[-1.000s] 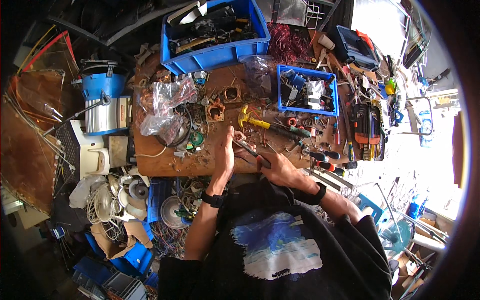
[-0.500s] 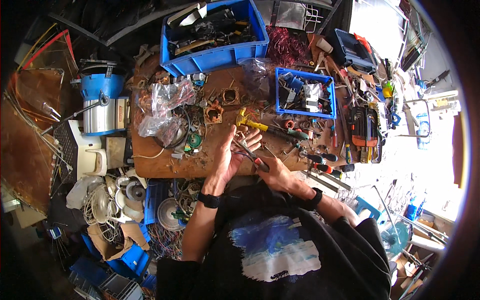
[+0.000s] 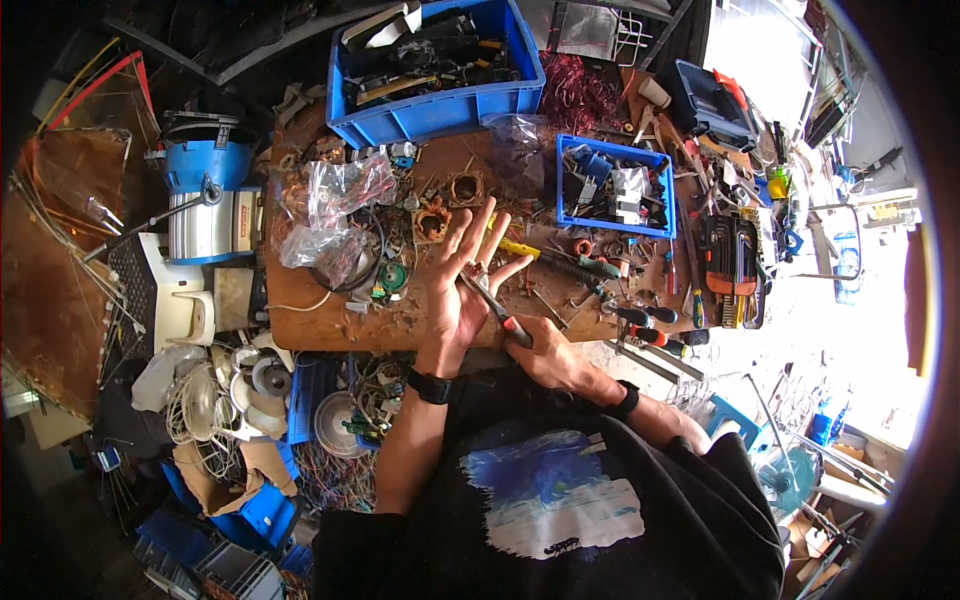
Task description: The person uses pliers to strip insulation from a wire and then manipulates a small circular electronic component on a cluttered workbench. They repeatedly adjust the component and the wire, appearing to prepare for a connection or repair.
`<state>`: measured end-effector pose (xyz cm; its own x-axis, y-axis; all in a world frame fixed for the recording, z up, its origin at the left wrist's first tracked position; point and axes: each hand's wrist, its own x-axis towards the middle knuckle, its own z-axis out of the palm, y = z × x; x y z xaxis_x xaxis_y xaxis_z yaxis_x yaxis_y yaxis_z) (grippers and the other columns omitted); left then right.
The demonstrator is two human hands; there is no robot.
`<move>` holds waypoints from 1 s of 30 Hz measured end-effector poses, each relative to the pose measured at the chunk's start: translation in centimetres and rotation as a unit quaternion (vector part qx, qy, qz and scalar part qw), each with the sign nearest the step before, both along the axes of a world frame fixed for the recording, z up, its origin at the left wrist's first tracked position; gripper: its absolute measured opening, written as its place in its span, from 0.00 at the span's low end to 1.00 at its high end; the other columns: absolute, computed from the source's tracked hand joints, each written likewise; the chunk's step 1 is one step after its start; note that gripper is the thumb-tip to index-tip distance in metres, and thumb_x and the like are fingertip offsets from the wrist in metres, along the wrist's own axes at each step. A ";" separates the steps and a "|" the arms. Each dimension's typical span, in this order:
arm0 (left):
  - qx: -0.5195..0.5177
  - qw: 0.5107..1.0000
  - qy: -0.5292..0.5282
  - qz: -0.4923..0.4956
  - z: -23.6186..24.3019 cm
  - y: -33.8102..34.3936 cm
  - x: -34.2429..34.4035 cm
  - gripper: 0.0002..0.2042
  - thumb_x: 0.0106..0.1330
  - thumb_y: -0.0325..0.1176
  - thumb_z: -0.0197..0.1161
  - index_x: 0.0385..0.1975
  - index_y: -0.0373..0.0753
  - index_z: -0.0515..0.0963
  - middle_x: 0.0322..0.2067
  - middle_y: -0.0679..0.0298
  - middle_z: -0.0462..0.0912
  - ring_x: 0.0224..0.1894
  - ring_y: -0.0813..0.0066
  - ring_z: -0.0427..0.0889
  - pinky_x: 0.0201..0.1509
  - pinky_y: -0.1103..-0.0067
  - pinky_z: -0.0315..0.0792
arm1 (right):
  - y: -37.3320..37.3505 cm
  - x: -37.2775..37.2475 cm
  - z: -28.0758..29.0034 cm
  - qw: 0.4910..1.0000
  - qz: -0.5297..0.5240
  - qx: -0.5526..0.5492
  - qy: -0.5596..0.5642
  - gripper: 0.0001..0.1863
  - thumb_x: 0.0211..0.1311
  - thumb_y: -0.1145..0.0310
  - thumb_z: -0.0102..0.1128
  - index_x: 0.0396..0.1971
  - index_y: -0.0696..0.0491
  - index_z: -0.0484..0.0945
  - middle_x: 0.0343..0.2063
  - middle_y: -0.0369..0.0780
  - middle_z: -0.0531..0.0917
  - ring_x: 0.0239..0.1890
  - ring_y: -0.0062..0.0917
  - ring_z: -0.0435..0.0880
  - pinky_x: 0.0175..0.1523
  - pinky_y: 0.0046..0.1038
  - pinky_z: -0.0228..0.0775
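Observation:
My left hand (image 3: 455,300) is held palm up over the near edge of the workbench, its fingers spread wide. In my right hand (image 3: 552,352) is a pair of pliers (image 3: 494,304) with red and black handles, gripped in closed fingers. The metal jaws reach up and left to the left palm. At their tip, by the base of the left fingers, sits a small metallic bit (image 3: 473,270), too small to name. Just beyond the left fingers lies a yellow-headed hammer (image 3: 517,249), partly hidden by that hand.
On the wooden bench (image 3: 320,325) stand a large blue crate (image 3: 440,118) of parts and a smaller blue tray (image 3: 615,228). Plastic bags (image 3: 340,200) lie at the left, a hex key set (image 3: 732,258) and several screwdrivers (image 3: 650,337) at the right. Scrap and bins crowd the floor.
My left hand has opened wider and turned its fingers upward, now covering the hammer's head. My right hand has shifted slightly, still holding the pliers against the left palm.

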<state>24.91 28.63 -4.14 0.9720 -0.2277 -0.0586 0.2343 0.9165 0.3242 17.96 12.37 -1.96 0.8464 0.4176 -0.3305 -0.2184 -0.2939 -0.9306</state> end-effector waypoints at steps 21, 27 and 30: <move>-0.006 0.998 -0.003 -0.060 0.8 0.5 0.7 0.14 0.72 0.22 0.59 0.55 0.42 0.79 0.74 0.47 0.60 0.79 0.49 0.53 0.70 0.35 0.65 | -1.1 -0.1 -1.5 0.791 0.024 0.425 0.439 0.01 0.67 0.75 0.57 0.36 0.54 0.75 0.19 0.28 0.61 0.19 0.13 0.55 0.24 0.20 0.46; 0.005 0.997 -0.012 -0.077 0.4 0.3 1.2 0.13 0.72 0.20 0.58 0.53 0.40 0.80 0.74 0.46 0.61 0.78 0.50 0.55 0.69 0.39 0.69 | -0.9 -0.7 -2.1 0.703 0.037 0.525 0.478 0.03 0.66 0.74 0.57 0.32 0.53 0.72 0.21 0.29 0.62 0.19 0.14 0.55 0.22 0.20 0.46; 0.018 0.997 -0.010 -0.078 0.4 -0.1 1.4 0.14 0.73 0.20 0.57 0.54 0.39 0.79 0.74 0.46 0.61 0.78 0.49 0.56 0.68 0.40 0.71 | -1.1 -1.0 -2.9 0.673 0.043 0.541 0.502 0.03 0.64 0.73 0.56 0.32 0.53 0.72 0.22 0.30 0.63 0.19 0.14 0.56 0.22 0.20 0.47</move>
